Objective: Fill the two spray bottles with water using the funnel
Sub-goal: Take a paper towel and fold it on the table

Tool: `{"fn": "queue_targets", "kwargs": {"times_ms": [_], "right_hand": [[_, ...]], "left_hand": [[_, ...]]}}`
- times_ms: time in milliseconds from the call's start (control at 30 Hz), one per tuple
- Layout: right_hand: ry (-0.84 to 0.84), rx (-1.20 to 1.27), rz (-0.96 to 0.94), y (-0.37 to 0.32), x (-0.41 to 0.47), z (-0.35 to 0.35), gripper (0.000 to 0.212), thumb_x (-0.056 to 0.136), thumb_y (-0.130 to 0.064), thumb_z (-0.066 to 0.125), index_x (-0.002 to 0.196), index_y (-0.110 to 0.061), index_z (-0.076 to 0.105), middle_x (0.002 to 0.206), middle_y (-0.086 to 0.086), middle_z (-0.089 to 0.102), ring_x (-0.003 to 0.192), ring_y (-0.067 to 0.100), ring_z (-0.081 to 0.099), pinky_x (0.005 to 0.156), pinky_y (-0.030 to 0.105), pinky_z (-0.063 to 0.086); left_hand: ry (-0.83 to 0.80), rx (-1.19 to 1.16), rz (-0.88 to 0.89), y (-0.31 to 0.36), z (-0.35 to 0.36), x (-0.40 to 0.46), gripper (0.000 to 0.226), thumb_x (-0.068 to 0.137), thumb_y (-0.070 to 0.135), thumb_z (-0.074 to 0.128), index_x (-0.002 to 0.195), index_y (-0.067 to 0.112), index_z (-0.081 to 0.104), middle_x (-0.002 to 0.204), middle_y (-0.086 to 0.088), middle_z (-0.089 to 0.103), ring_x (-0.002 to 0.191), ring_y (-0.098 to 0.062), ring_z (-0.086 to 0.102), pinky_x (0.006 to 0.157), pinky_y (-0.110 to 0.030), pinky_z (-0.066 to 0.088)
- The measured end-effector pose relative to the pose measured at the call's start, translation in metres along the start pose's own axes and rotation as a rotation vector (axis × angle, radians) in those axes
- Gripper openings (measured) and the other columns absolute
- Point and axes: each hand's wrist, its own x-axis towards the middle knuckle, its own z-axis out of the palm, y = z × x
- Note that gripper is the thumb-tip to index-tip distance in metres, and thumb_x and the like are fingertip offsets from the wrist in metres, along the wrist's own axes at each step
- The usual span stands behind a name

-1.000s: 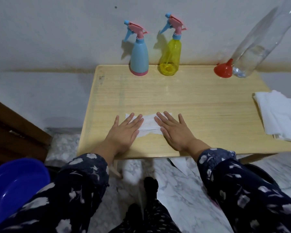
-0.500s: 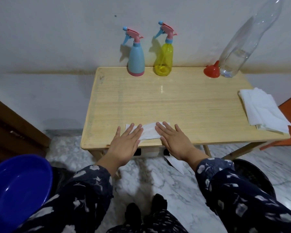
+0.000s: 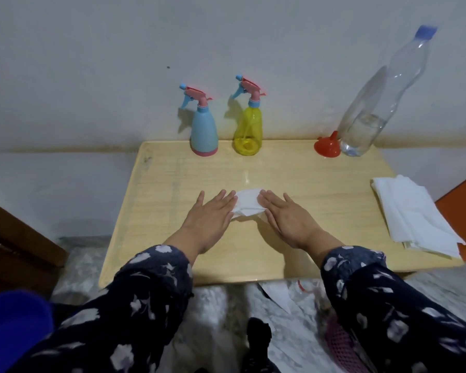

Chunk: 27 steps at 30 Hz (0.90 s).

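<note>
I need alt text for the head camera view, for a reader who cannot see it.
Two open hands, left hand and right hand, lie flat on a wooden table with a small white tissue between them. At the far edge stand a blue spray bottle, a yellow spray bottle, a red funnel and a clear water bottle.

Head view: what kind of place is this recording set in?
Probably a room in a home: a small wooden table pushed against a plain painted wall, marble-patterned floor, and a blue plastic basin beside the person.
</note>
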Motion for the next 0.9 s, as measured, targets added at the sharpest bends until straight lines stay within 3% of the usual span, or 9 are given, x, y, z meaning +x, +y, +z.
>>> {"fn": "queue_targets", "kwargs": {"times_ms": [133, 267, 433, 567, 900], "right_hand": [[-0.008, -0.02, -0.001, 0.047, 0.042, -0.005, 0.086, 0.079, -0.045, -0.015, 0.152, -0.012, 0.018, 0.161, 0.002, 0.012, 0.148, 0.015, 0.011, 0.119, 0.035, 0.004], [-0.034, -0.01, -0.001, 0.088, 0.088, 0.0, 0.067, 0.094, -0.039, 0.0, 0.15, -0.01, 0.022, 0.16, 0.005, 0.016, 0.148, 0.018, 0.015, 0.118, 0.039, 0.007], [-0.088, -0.048, -0.045, 0.121, 0.134, 0.015, 0.082, 0.082, -0.041, -0.012, 0.151, -0.008, 0.019, 0.161, 0.007, 0.013, 0.148, 0.021, 0.013, 0.116, 0.046, 0.01], [-0.1, -0.01, -0.034, 0.129, 0.153, 0.022, 0.068, 0.09, -0.04, -0.004, 0.153, -0.02, 0.013, 0.162, 0.0, 0.004, 0.149, 0.018, 0.004, 0.116, 0.052, 0.004], [-0.088, 0.026, -0.073, 0.121, 0.12, 0.026, 0.07, 0.09, -0.043, -0.005, 0.152, -0.024, 0.019, 0.161, -0.004, 0.011, 0.149, 0.017, 0.008, 0.117, 0.05, 0.005]], "left_hand": [[-0.014, 0.024, -0.037, -0.001, -0.007, 0.057, 0.051, 0.106, 0.031, 0.014, 0.155, 0.021, 0.004, 0.163, 0.009, -0.001, 0.149, -0.011, -0.002, 0.12, -0.048, 0.005], [-0.057, -0.002, -0.083, -0.008, -0.01, 0.117, 0.051, 0.106, 0.03, 0.015, 0.155, 0.02, 0.004, 0.163, 0.007, -0.001, 0.149, -0.012, -0.002, 0.12, -0.048, 0.003], [-0.107, -0.077, -0.185, -0.022, 0.009, 0.167, 0.052, 0.105, 0.03, 0.016, 0.155, 0.02, 0.004, 0.163, 0.007, -0.001, 0.149, -0.012, 0.0, 0.12, -0.049, 0.002], [-0.066, -0.088, -0.203, -0.026, 0.017, 0.178, 0.053, 0.104, 0.033, 0.016, 0.155, 0.02, 0.007, 0.163, 0.006, 0.002, 0.15, -0.015, 0.003, 0.118, -0.053, 0.007], [-0.055, -0.128, -0.17, -0.013, 0.022, 0.15, 0.051, 0.105, 0.032, 0.016, 0.155, 0.022, 0.011, 0.163, 0.009, 0.003, 0.15, -0.015, 0.002, 0.12, -0.049, 0.007]]}}
